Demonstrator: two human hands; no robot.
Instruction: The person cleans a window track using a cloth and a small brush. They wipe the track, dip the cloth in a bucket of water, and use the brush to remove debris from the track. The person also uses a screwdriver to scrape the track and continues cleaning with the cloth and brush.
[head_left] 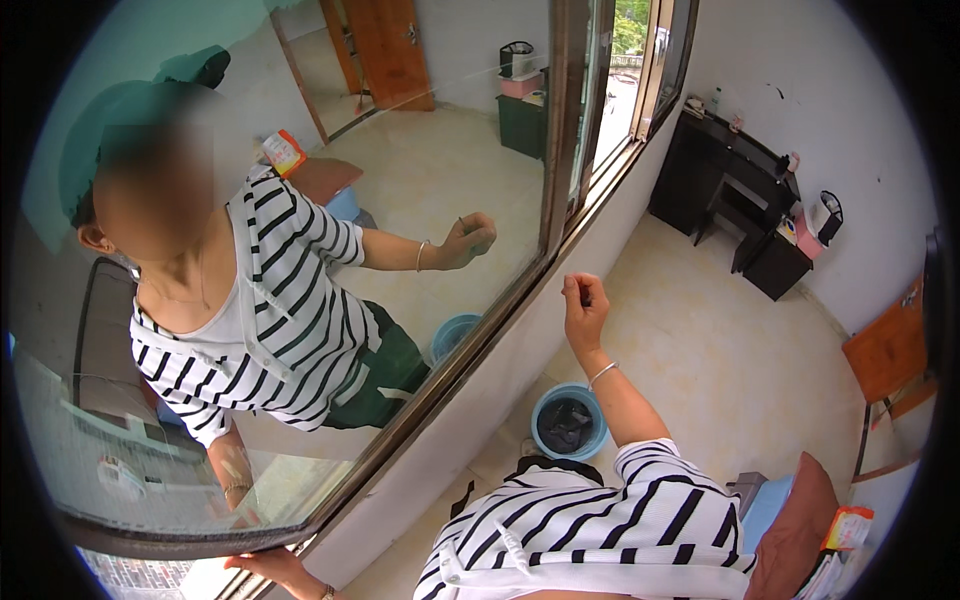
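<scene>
A large glass window pane [480,200] in a dark brown frame [400,440] runs diagonally through the view and reflects my upper body and arms. At the lower left, my left hand [268,566] grips the window frame's near edge, its fingers partly hidden. My right hand [586,308] is raised beside the wall below the frame, apart from the glass. Its fingers are curled together, and whatever they may hold is hidden. A bracelet [603,376] circles the right wrist. Below that forearm stands a light blue bucket [606,425] with dark cloth or water inside.
A black desk [690,170] stands at the far wall, with a dark cabinet [778,262] carrying a pink box [808,235]. A wooden door [885,325] is at the right. Near my right side lie a brown cushion [800,510] and an orange-white packet [850,528]. Farther along, the window [615,110] shows daylight.
</scene>
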